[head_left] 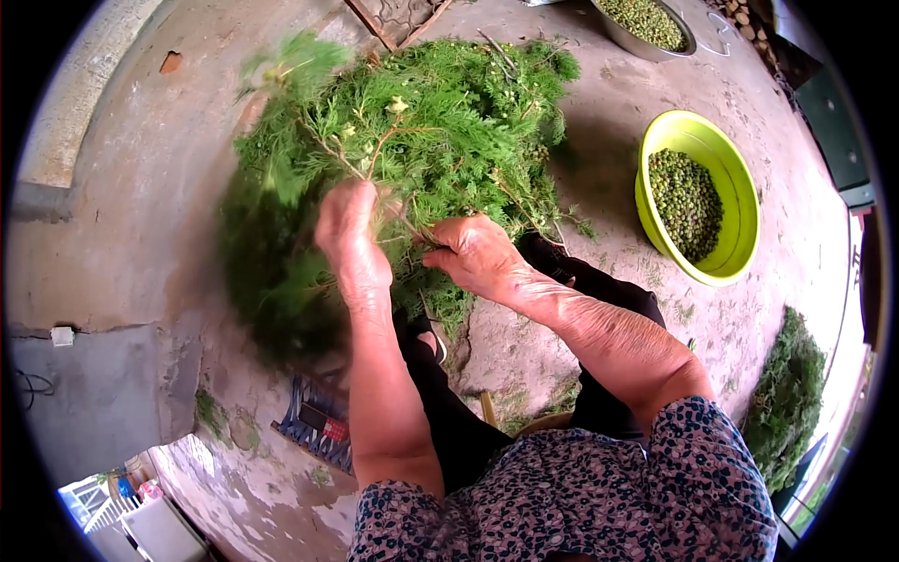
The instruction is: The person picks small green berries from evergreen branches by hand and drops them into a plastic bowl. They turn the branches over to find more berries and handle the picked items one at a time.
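Note:
A leafy evergreen branch (375, 155) with pale green cones on its twigs is held up in front of me. My left hand (353, 229) is closed round it, its fingers turned away and partly hidden. To the right, my right hand (476, 251) pinches the stem end, thumb and fingers pressed together. Below and beyond both hands spreads a big heap of green evergreen cuttings (478, 131). The foliage at the left of the hands is smeared by motion.
A lime-yellow tub (746, 211) holding many small green cones (685, 201) stands at the right. Farther back is a metal basin (646, 45) of similar cones. More greenery (787, 393) lies at the right edge. A small stool with woven straps (314, 421) is at my lower left.

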Motion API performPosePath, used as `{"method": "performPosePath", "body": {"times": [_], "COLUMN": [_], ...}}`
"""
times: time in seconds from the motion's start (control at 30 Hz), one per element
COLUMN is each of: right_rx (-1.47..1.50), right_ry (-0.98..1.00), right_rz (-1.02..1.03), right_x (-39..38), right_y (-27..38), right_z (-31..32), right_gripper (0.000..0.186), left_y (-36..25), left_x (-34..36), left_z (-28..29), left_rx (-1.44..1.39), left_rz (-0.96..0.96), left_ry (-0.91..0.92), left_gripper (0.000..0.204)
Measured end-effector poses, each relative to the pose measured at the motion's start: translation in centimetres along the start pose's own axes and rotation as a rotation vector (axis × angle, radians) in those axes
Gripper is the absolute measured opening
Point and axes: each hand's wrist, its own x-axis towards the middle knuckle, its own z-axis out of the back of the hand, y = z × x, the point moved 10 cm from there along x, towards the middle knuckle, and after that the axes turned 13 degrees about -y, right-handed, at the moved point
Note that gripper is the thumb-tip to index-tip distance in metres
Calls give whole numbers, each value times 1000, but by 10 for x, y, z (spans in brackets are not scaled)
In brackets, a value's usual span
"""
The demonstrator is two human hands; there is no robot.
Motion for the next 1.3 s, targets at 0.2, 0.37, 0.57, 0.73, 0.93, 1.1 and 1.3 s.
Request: {"method": "performPosePath", "body": {"times": [0.2,0.37,0.57,0.73,0.93,1.1,1.3], "right_rx": [-136,-60,232,503,322,267,526], "right_ry": [146,166,-342,-496,-364,-344,-319], "right_rz": [-14,50,-94,-338,10,-56,-267], "right_x": [-5,-2,22,28,36,33,31], "right_y": [-4,-4,-24,-48,-2,-11,-31], "right_z": [-16,-15,44,68,58,52,37], "right_gripper": [28,33,21,15,29,23,12], "left_y": [31,43,34,65,65,70,77], "left_x": [-16,-15,-21,-29,-38,-37,-39], "left_z": [-15,-10,-6,-15,-30,-27,-30], "left_rx": [-143,-189,-57,-179,-90,10,-260], "left_rz": [422,479,403,613,575,546,654], "left_ry": [74,25,-91,69,275,237,299], "left_gripper": [11,11,18,17,23,23,16]}}
